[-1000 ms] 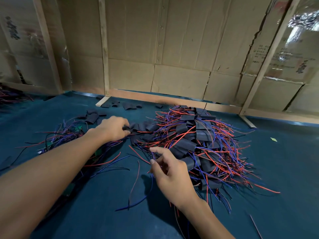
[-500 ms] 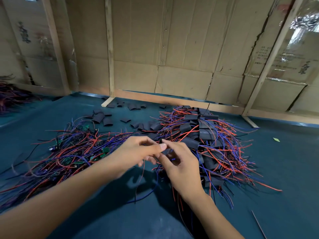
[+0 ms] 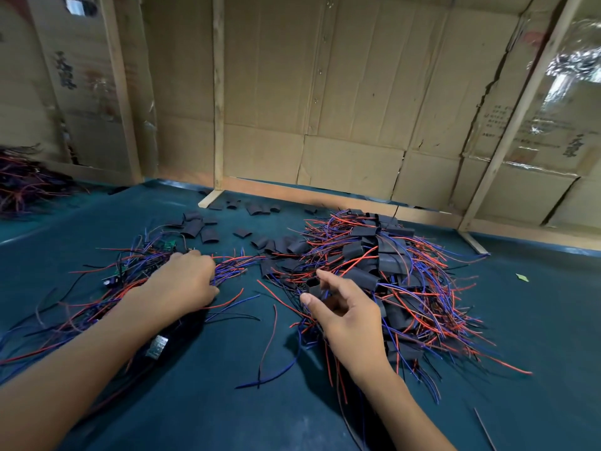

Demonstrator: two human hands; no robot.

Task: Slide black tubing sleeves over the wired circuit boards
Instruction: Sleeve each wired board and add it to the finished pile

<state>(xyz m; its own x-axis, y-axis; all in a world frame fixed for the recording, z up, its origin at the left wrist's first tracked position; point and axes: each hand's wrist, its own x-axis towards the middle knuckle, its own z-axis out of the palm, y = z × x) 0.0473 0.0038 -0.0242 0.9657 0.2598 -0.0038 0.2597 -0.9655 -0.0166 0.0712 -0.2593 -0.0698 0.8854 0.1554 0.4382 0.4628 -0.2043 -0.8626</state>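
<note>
Half a second ago both hands were met at the middle of the bench, fingertips together over one small piece. Now they have been drawn apart. The left hand [image 3: 182,283] has been moved out to the heap of bare wired boards [image 3: 130,271] on the left part of the bench [image 3: 536,320]; its fingers are curled down into the red and blue wires, though whether one board is actually gripped cannot be told, since the fingertips are hidden. The right hand [image 3: 344,307] is held above the near edge of the finished heap [image 3: 390,275], and a short black sleeve [image 3: 313,286] is pinched in its grip between thumb and forefinger, the other fingers loosely spread.

From this it is judged that a sleeve was handed over to the right hand and that a fresh board is now being sought by the left. The sleeve has not yet been slid over anything; its open end appears to be turned leftward, towards the other hand. More loose sleeves [image 3: 201,227] are scattered near the far edge, by the cardboard wall [image 3: 325,92]. A large share of boards on the right is seen already covered, while many on the left are left bare.
</note>
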